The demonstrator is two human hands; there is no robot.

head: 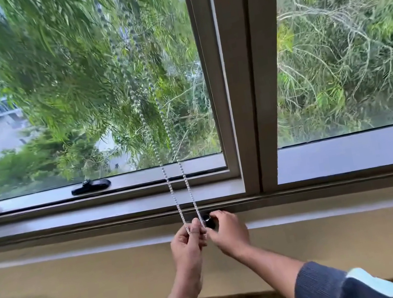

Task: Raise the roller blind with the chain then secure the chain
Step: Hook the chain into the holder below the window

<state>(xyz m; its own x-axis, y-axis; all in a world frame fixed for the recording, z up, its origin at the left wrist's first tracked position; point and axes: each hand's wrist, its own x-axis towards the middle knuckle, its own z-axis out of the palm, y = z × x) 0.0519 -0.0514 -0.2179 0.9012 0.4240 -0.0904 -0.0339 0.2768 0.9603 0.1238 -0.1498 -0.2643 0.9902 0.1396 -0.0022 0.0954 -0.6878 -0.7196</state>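
Observation:
A clear beaded chain (pixel 169 179) hangs as two strands down the window and reaches the sill. My left hand (pixel 189 246) pinches both strands at their lower end, just below the sill edge. Next to it, my right hand (pixel 226 231) has its fingers around a small black chain holder (pixel 208 220) fixed to the wall under the frame. The right strand touches the holder. The roller blind itself is out of view above the frame's top edge; the glass is uncovered.
A black window latch (pixel 90 186) lies on the lower frame of the left pane. A thick grey mullion (pixel 245 89) divides the two panes. A beige sill ledge (pixel 77 250) runs across, with a wooden floor below. Trees fill the view outside.

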